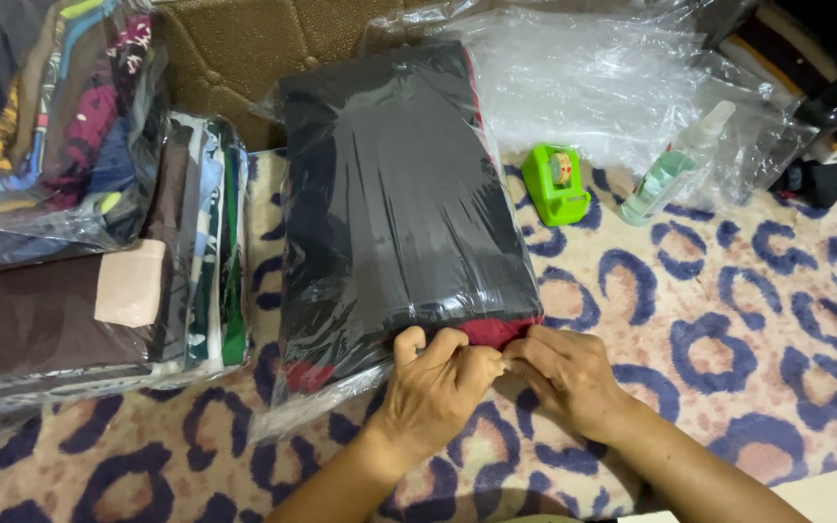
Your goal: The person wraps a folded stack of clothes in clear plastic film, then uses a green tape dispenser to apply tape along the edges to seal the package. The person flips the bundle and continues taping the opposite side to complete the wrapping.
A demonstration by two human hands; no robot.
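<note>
Left hand: the left hand [435, 380] is curled shut, its fingertips pinching the near edge of the clear wrap on the black bundle, knuckles up.
Right hand: the right hand [566, 373] is closed the same way, pinching that edge just beside the left hand; the two touch at the fingertips.
Bundle: the plastic-wrapped stack of dark folded cloth [394, 208] lies in the middle of the scene, running from the hands toward the far side; a red layer shows at its near edge under the black.
Surface: a cream rug with blue leopard spots [728, 320] lies under everything.
Left side: a wrapped pile of folded clothes [79, 310] in brown, green and blue, with another bag of mixed colours [50, 116] farther off.
Far right: a green tape dispenser [554, 184] stands near the bundle, a clear spray bottle [675, 169] to its right, and crumpled clear plastic sheeting [612, 87] behind both.
</note>
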